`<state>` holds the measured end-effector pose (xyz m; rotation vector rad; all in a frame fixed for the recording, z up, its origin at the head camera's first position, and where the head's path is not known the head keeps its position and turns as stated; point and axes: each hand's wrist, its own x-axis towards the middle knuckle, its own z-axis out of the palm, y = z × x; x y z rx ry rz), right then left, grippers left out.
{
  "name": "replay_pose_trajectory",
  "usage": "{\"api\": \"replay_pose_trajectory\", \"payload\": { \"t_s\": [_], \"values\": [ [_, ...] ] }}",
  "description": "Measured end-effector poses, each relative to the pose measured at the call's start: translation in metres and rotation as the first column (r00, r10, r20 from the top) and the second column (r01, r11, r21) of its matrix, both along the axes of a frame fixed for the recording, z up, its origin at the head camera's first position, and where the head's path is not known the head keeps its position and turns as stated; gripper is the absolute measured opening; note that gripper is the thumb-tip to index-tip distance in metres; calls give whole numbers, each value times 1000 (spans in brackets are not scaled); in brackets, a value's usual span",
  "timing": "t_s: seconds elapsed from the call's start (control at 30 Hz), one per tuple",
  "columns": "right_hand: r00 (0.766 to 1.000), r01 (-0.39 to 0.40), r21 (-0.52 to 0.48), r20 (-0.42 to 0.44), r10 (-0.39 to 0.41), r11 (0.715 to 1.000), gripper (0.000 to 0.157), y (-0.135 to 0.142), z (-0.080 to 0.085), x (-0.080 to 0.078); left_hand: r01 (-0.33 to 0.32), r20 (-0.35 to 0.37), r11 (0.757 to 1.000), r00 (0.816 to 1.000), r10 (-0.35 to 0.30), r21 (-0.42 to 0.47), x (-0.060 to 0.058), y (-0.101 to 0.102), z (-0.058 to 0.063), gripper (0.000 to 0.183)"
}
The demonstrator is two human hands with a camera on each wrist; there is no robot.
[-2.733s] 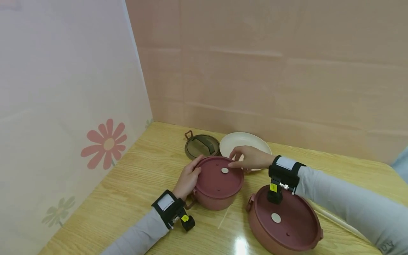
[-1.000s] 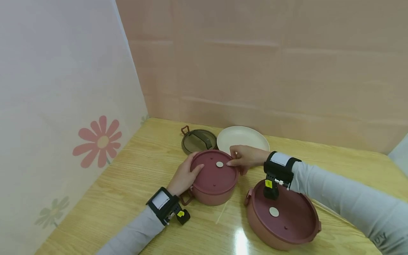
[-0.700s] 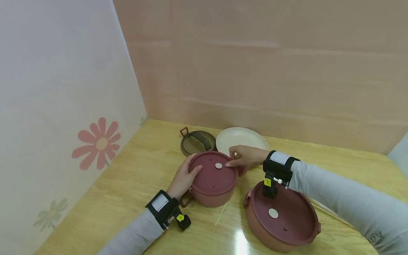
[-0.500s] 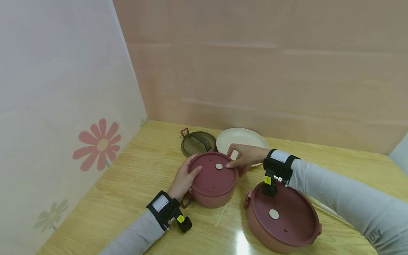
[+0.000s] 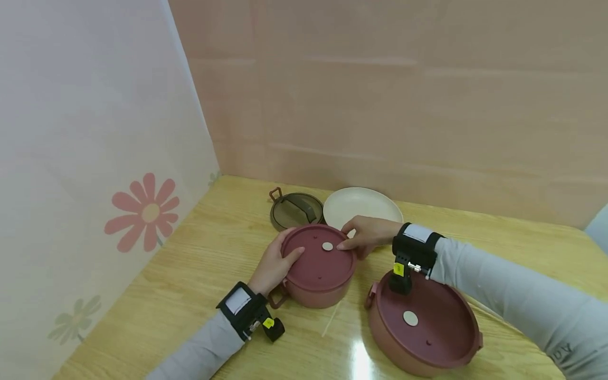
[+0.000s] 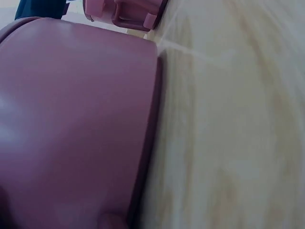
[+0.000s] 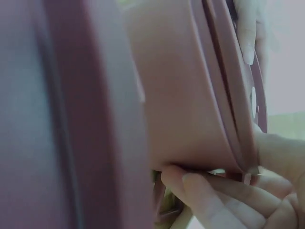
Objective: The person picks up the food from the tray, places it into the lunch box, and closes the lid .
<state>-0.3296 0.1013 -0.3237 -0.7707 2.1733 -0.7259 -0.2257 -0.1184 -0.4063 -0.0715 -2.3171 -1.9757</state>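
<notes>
A small dusky-red pot (image 5: pixel 315 295) with a flat lid (image 5: pixel 313 272) stands on the table. My left hand (image 5: pixel 275 264) grips its left side, thumb on the lid's top and the other fingers round the far side, partly hidden. At the right, my right hand (image 5: pixel 368 235) holds the pot, its thumb on the lid near a white dot. In the right wrist view curled fingers (image 7: pixel 205 195) press against the pot's side wall and rim. The left wrist view shows the pot's wall (image 6: pixel 71 105) close up, its base edge by the table.
A larger lidded pot (image 5: pixel 437 327) stands below my right forearm. Behind the small pot are a dark round lid (image 5: pixel 290 214) with a black bar across it and a reddish loop, and a white plate (image 5: pixel 356 203). Walls border the table (image 5: pixel 199 248) at the back and left.
My right hand has come down from above the lid's right edge, and its fingers now wrap the pot's side. My left thumb lies further over the lid. The head view has shifted slightly.
</notes>
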Motion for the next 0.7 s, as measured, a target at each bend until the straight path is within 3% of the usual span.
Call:
{"api": "replay_pose_trajectory", "payload": {
  "t_s": [0.13,0.33,0.7],
  "values": [
    [997,-5,2,75,5,1000,40,2,-3,6,-7,44,999,999,5,41,2,1,-3,49],
    [969,-5,15,248,1,1000,76,6,0,14,-24,81,996,997,17,87,3,0,-7,52],
    [980,34,31,193,-39,999,73,-4,-2,20,-3,76,997,997,-3,83,5,-4,-5,63]
  ]
}}
